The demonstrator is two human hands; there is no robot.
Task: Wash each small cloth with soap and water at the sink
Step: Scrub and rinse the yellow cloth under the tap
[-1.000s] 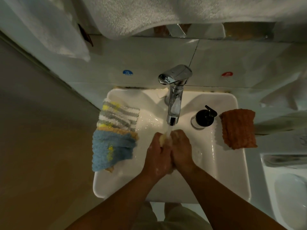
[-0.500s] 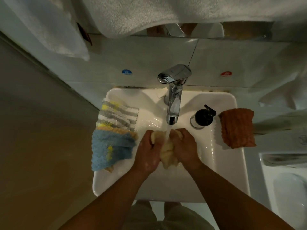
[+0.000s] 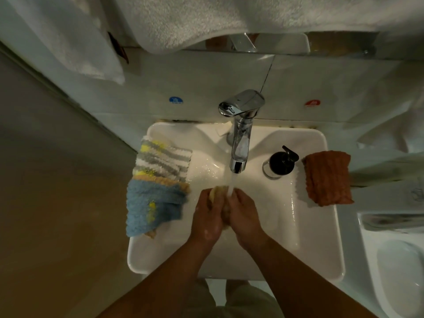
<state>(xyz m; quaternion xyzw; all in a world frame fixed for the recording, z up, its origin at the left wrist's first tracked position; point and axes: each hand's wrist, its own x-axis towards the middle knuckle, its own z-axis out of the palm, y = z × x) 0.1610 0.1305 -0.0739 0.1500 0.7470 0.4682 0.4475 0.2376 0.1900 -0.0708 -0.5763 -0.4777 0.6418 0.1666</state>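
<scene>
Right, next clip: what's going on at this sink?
A person holds a small pale yellow cloth bunched between the left hand and right hand under water running from the chrome tap, over the white sink. A grey-white-yellow striped cloth and a fluffy blue cloth lie on its left rim; a rust-orange cloth lies on the right rim beside a black soap pump bottle.

Bathroom: white sink [image 3: 322,143], chrome tap [image 3: 241,136], towel [image 3: 195,19] overhead, toilet [image 3: 399,271] alongside
</scene>
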